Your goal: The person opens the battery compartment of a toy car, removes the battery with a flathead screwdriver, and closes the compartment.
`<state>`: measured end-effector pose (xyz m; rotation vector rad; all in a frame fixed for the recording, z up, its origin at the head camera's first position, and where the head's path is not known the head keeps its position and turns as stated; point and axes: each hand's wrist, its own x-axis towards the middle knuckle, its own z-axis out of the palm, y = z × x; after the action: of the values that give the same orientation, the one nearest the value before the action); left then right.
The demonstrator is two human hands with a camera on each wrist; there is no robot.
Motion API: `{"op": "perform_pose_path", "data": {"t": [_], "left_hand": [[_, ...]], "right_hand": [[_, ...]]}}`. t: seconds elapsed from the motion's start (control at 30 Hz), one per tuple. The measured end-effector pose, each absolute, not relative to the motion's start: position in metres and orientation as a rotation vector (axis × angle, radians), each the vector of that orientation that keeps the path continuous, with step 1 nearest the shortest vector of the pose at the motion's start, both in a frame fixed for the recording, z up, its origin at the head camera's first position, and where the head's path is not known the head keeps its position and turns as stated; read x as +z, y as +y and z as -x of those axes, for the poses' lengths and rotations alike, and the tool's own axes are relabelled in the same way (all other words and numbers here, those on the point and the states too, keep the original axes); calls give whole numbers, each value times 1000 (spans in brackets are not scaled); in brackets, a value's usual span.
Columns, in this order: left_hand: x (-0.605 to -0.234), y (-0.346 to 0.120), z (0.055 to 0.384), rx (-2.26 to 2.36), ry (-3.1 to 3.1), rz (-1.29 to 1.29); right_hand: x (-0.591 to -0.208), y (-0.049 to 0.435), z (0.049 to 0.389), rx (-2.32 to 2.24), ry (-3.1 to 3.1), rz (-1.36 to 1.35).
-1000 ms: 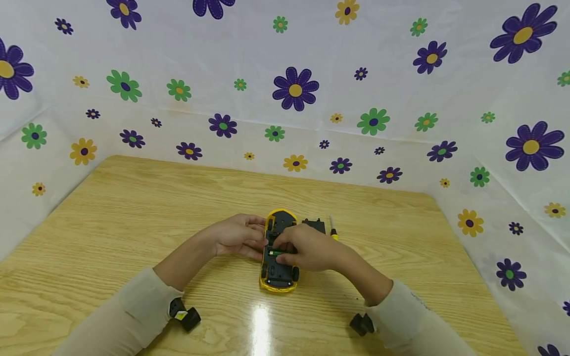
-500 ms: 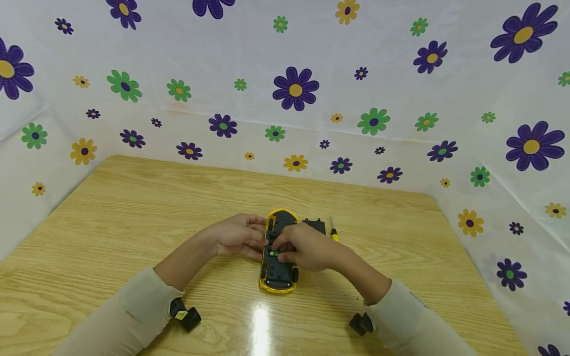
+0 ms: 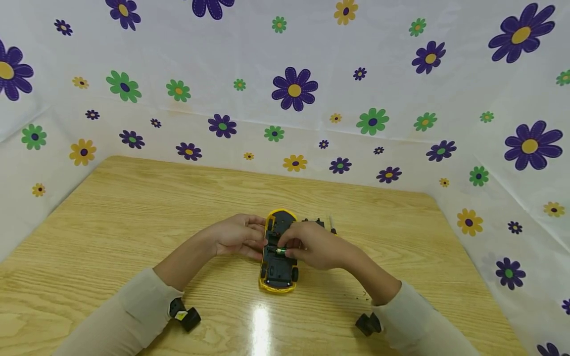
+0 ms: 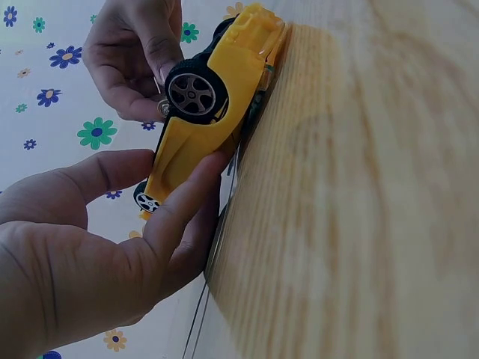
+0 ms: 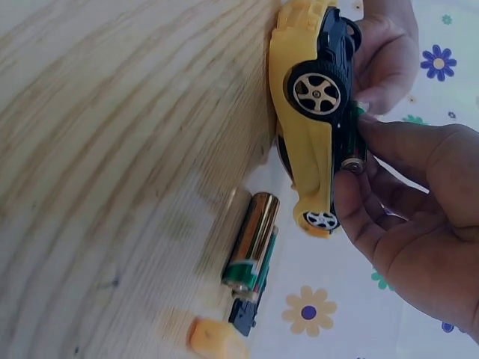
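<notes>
A yellow toy car [image 3: 279, 279] lies upside down on the table, its black underside facing up and its front-to-back line pointing away from me. My left hand [image 3: 238, 237] holds its left side; in the left wrist view the thumb is at the underside's edge and the fingers are along the yellow body [image 4: 196, 146]. Between thumb and fingertips, my right hand [image 3: 313, 245] pinches a green-and-gold battery [image 3: 281, 251]. The right wrist view shows this battery [image 5: 354, 142] right at the car's underside, partly covered by the fingers.
Right of the car lies a black plastic part [image 3: 313, 221], mostly behind my right hand. Beside it is a screwdriver [image 3: 332, 226] with a yellow handle [image 5: 217, 338]. Loose batteries [image 5: 253, 239] lie on the table. Tiny dark bits [image 3: 364, 296] are scattered near my right wrist.
My right hand has shifted slightly to the right, the battery moving with it across the underside. It now covers more of the black part and screwdriver. The left hand and car stay put.
</notes>
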<state>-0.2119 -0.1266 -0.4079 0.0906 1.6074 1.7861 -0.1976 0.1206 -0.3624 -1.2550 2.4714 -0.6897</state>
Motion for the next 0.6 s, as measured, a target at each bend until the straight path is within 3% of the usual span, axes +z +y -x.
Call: {"op": "perform_pose_path", "data": {"t": [0.6], "left_hand": [[-409,-125,213,1786,1616,-72]], "right_hand": [[-367,161,195,-734,2474,1196]]}}
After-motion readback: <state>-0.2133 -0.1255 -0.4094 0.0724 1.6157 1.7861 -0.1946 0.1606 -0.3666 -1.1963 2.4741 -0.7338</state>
